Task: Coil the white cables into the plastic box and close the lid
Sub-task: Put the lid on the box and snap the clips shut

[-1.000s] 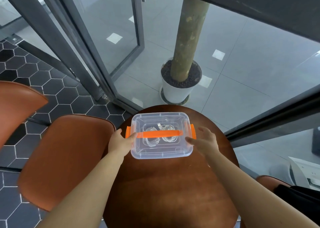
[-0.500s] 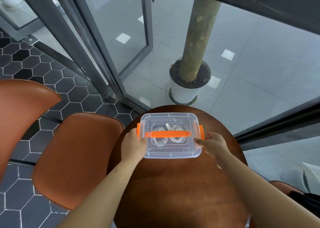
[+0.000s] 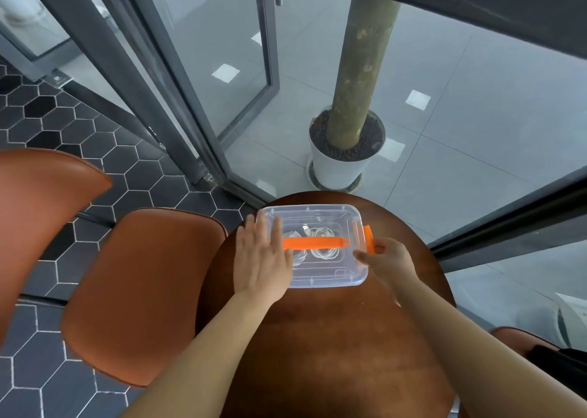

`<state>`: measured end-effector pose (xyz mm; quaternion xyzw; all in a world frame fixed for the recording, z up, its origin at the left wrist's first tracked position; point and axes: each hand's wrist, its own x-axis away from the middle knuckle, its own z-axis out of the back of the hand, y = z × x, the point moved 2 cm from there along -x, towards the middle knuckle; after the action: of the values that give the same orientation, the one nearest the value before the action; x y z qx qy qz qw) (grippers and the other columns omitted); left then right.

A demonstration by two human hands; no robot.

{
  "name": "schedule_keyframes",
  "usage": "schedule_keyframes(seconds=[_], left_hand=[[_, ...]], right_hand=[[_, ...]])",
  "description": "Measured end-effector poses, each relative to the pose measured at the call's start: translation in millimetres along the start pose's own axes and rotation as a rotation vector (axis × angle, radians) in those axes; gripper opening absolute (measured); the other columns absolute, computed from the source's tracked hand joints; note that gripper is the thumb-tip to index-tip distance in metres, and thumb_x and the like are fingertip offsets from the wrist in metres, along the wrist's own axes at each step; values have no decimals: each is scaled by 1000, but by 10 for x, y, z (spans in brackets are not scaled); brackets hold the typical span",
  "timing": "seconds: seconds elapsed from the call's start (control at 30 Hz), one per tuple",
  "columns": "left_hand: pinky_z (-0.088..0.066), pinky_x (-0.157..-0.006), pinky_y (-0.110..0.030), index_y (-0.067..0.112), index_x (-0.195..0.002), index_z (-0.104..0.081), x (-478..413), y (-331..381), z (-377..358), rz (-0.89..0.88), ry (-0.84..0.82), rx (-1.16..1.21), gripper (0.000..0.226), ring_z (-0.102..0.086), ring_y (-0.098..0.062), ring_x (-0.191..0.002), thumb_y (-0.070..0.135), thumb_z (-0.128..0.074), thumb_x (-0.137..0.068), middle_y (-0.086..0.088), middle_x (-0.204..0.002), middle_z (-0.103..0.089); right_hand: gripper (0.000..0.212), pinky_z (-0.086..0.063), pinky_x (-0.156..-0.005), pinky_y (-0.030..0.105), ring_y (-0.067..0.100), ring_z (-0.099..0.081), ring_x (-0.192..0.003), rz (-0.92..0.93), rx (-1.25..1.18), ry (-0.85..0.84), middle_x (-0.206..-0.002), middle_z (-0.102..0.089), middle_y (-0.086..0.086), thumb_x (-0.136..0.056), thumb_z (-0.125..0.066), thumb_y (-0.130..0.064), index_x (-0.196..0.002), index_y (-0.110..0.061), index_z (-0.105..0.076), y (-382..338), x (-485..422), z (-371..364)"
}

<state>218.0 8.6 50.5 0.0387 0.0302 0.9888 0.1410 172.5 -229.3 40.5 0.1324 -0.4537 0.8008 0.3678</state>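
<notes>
Centrally, the clear plastic box (image 3: 320, 279) sits on the far half of a round, dark-brown wooden surface (image 3: 333, 338), its long sides running left to right. Its transparent lid (image 3: 317, 214) lies on top, and an orange handle (image 3: 314, 243) lies flat across the middle of that lid. Through the plastic the white cables (image 3: 324, 254) show as loose coils on the box floor, one bundle under the handle's right half and another partly hidden towards the left.

The left hand (image 3: 260, 259) lies palm-down over the left end of the lid, its fingers (image 3: 262, 227) straight and close together, reaching to the far left corner and holding nothing. The right hand (image 3: 389, 259) is at the box's right end. Its thumb and forefinger are curled in and pinch the lower end of the orange latch (image 3: 368, 235), which stands tilted outward from the side of the box rather than flat against it. Whether the left latch is fastened cannot be seen, as the left hand covers it.

Just left of the surface stands a brown leather chair (image 3: 136, 290), and a second one (image 3: 35, 211) farther left, both on a dark hexagon-tiled floor (image 3: 38, 370). Beyond the surface a grey-framed glass door (image 3: 206, 52) stands ajar. Behind the glass a white pot (image 3: 340, 170), filled with dark pebbles, holds a thick tree trunk (image 3: 362, 68) on pale grey tiles.
</notes>
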Motion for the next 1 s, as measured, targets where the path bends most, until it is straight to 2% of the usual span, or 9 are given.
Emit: schedule_keyframes(seconds=[0.1,0.17,0.23,0.33,0.47,0.67,0.8,0.93,1.0], left_hand=[[-11,-122,-60,27,-160,-12,-139,203,-89,-209,-74,-44,76,-3,-41,-154,67,-24,-97,-17,-168,-5],[-3,-121,-63,35,-160,2,-187,273,-225,-267,-114,-61,79,11,-40,-154,75,-10,-93,-13,-169,8],[1,-119,-65,38,-158,10,-184,269,-350,-278,-121,-63,79,19,-38,-152,77,-7,-92,-10,-167,18],[3,-119,-65,40,-157,13,-164,241,-403,-273,-93,-48,78,18,-37,-152,77,-8,-93,-10,-166,20],[1,-119,-65,39,-158,11,-169,237,-413,-270,-74,-43,78,16,-37,-153,77,-11,-93,-10,-167,16],[-2,-119,-66,39,-158,8,-171,233,-435,-276,-56,-43,78,12,-38,-154,77,-12,-93,-11,-168,12],[-3,-119,-66,39,-159,7,-176,233,-439,-276,-57,-40,78,11,-38,-154,78,-13,-93,-11,-168,10],[-3,-119,-66,39,-159,4,-177,235,-441,-274,-57,-39,78,11,-38,-154,78,-13,-93,-11,-168,9],[-2,-119,-66,38,-159,5,-174,239,-442,-270,-60,-45,78,11,-39,-154,78,-11,-93,-12,-168,10]], right_hand=[[56,-53,-78,33,18,-63,-94,-7,-5,30,-104,-63,-5,-78,-83,-33,-126,-16,-59,23,9,3],[62,-53,-79,33,17,-62,-94,-2,26,53,-109,-63,-6,-78,-83,-37,-130,-18,-56,33,3,-10],[63,-55,-80,34,15,-61,-94,7,49,72,-112,-64,-6,-79,-82,-39,-132,-19,-54,37,11,-21],[59,-56,-81,34,14,-61,-91,51,104,117,-115,-66,-3,-81,-80,-40,-130,-20,-54,27,50,-37],[45,-47,-72,21,11,-60,-88,163,149,163,-109,-67,-5,-85,-76,-32,-125,-20,-60,-30,126,-85],[45,-50,-89,27,18,-62,-115,230,155,174,-132,-62,-2,-92,-66,-23,-136,-19,-60,-10,205,-149],[45,-42,-84,19,14,-55,-121,229,133,177,-138,-53,-3,-91,-63,-17,-136,-21,-61,-4,184,-158],[43,-52,-89,29,19,-57,-119,203,122,196,-135,-52,-2,-92,-61,-13,-135,-19,-62,-38,173,-179],[44,-54,-86,33,21,-55,-119,236,161,197,-131,-52,-2,-91,-58,-9,-133,-20,-61,-62,187,-216]])
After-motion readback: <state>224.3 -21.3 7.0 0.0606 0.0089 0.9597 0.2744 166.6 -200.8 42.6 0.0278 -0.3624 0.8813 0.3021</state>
